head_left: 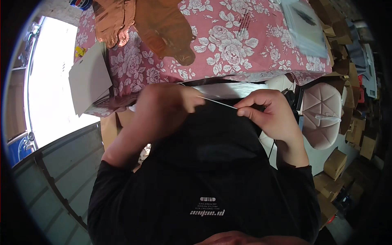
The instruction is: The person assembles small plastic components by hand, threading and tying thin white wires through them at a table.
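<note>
Holding a thin white strand (pixel 220 103) in front of the body, over black clothing (pixel 204 175), near the edge of the pink floral tablecloth (pixel 171 67). Looked narrow, smooth and straight, sloping down from left hand (pixel 169 102) to right hand (pixel 270 113). Was pinched at the right end between thumb and index finger. Reached the left fingers at the other end; could not tell that grip, owing to blur. Lay farther out: glossy orange-brown sheets (pixel 167 34) on the tablecloth, white cards (pixel 89 83) at the left, a padded seat (pixel 322 114) and cardboard boxes (pixel 335 163) at the right.
</note>
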`<state>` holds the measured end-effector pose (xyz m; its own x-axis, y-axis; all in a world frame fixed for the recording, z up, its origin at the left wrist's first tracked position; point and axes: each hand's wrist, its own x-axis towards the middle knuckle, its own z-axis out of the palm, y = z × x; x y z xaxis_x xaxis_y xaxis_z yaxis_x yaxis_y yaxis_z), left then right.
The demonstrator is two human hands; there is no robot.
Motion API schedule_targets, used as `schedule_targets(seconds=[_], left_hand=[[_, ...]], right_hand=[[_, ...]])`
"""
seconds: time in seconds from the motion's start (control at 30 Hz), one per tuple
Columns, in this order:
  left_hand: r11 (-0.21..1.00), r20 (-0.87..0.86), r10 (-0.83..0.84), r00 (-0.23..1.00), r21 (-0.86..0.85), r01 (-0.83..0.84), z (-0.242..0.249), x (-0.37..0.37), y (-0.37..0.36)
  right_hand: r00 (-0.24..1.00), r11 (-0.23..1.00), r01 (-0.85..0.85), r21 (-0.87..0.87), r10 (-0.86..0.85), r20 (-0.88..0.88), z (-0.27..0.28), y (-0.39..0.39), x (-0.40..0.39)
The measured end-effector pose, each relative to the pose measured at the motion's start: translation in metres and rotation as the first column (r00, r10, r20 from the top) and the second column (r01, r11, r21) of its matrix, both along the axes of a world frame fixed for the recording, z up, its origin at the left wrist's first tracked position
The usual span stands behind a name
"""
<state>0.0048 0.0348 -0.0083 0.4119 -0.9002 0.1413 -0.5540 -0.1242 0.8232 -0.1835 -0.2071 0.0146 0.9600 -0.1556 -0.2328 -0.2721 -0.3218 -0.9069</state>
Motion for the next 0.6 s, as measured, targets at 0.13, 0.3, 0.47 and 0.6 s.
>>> schedule_targets(seconds=[0.13, 0.3, 0.47, 0.6], left_hand=[[0.975, -0.085, 0.198, 0.977, 0.122, -0.187, 0.013, 0.021, 0.023], [0.999, 0.311, 0.054, 0.949, -0.012, -0.053, 0.029, 0.011, 0.006], [0.986, -0.103, -0.164, 0.981, -0.015, 0.163, 0.005, -0.025, -0.038], [0.990, -0.221, -0.140, 0.965, -0.007, 0.142, -0.006, -0.025, -0.047]], right_hand=[[0.992, 0.971, 0.096, 0.218, -0.074, -0.106, -0.019, -0.016, -0.019], [0.989, 0.891, 0.129, 0.434, -0.087, -0.116, -0.020, -0.003, -0.017], [0.993, 0.876, 0.116, 0.468, -0.105, -0.050, -0.014, 0.010, 0.004], [0.982, 0.877, 0.186, 0.443, -0.172, -0.073, -0.019, 0.003, 0.012]])
